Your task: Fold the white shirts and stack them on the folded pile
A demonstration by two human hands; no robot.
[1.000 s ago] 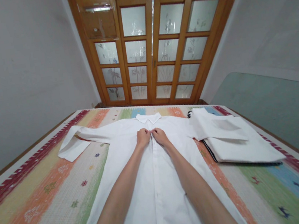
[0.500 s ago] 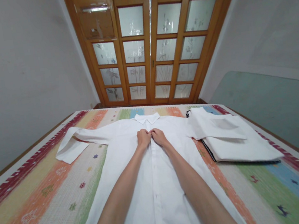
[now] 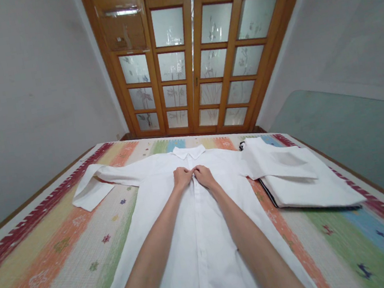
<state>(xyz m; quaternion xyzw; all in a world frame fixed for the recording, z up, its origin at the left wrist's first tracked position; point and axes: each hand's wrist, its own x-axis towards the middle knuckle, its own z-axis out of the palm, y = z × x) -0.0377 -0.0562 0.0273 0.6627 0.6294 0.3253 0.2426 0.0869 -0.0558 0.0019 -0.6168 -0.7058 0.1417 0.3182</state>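
A white long-sleeved shirt (image 3: 166,215) lies face up and spread out, its collar (image 3: 189,152) at the far end. Both my hands meet on its front placket, a little below the collar. My left hand (image 3: 183,177) pinches the placket from the left, thumb reaching to the middle. From the right, my right hand (image 3: 204,176) grips the same strip with fingers closed. The fingertips nearly touch, and any button between them is hidden. The left sleeve lies bent on the cloth; the right sleeve (image 3: 278,165) rests over a folded pile.
A striped, patterned cloth (image 3: 95,245) covers the surface beneath the shirt. To the right sits a stack of folded white and dark clothes (image 3: 315,193). Beyond the far edge stand wooden glass-paned doors (image 3: 183,63). A pale green panel (image 3: 348,130) runs along the right wall.
My left hand has shifted very slightly left, its thumb now stretched toward the right hand. The right hand and the shirt stay nearly still.
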